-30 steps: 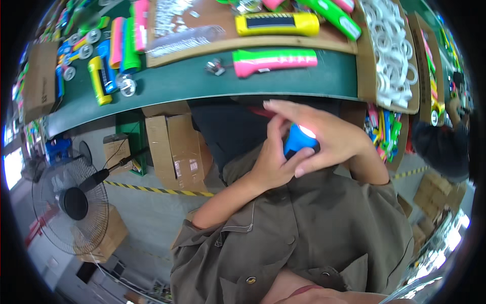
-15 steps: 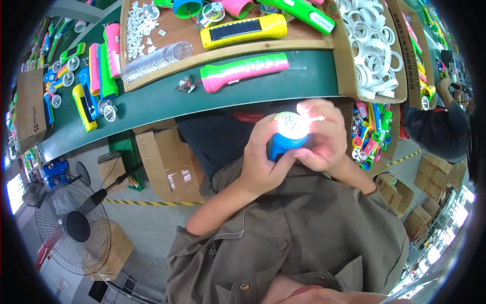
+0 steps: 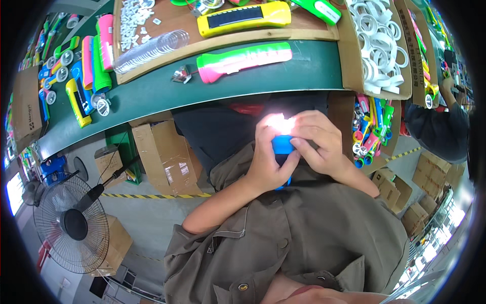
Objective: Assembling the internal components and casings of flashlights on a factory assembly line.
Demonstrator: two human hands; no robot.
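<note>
A blue flashlight [image 3: 283, 145] is held up before my chest, below the table's front edge. Its lamp end glows so brightly that the rim is washed out. My left hand [image 3: 268, 161] wraps round the body, its fingers reaching up the side. My right hand [image 3: 320, 144] grips the head end, thumb against the blue collar and fingers bent over the glowing rim. Part of the body shows below my left hand; the rest is hidden by my fingers. On the table beyond lies a pink and green flashlight [image 3: 243, 62], with a loose reflector bulb [image 3: 182, 74] at its wide end.
A wooden tray [image 3: 314, 33] holds a yellow flashlight [image 3: 244, 19], small white parts and clear discs [image 3: 152, 50]. At right stands a carton of white rings [image 3: 377, 45]. Several flashlights lie at left. A fan [image 3: 76, 224] and cartons stand on the floor; another person works at far right.
The flashlight has tipped so its lit end faces away, showing more of its blue side. My right fingers have closed in over the rim. The table appears slightly higher in view.
</note>
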